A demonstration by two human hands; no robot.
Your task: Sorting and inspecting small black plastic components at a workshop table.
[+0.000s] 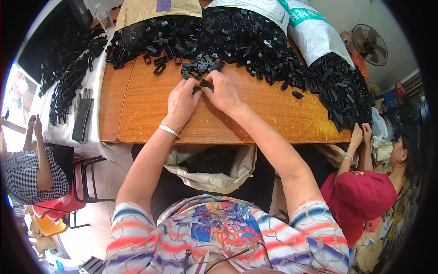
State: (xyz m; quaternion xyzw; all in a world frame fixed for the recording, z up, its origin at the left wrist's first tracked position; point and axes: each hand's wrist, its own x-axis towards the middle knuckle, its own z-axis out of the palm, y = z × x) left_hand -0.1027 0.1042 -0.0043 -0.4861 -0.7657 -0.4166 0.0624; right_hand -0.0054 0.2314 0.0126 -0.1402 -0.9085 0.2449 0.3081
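Above the wooden table (155, 114), my left hand (179, 101) and my right hand (224, 94) meet with their fingertips close together. Between my right thumb and fingers is a small black plastic piece (206, 84). My left fingers pinch another small black part (196, 89) right beside it; whether the two touch I cannot tell. Just beyond my fingers lies a little cluster of dark grey plastic clips (200, 65). Behind it spreads a large heap of black plastic clips (237, 39).
A brown paper sack (155, 10) and white sacks (317, 39) spill black parts across the far side. An open white sack (210, 180) hangs at my lap. Co-workers sit at left (34, 173) and right (365, 192). A black phone-like case (82, 119) lies left.
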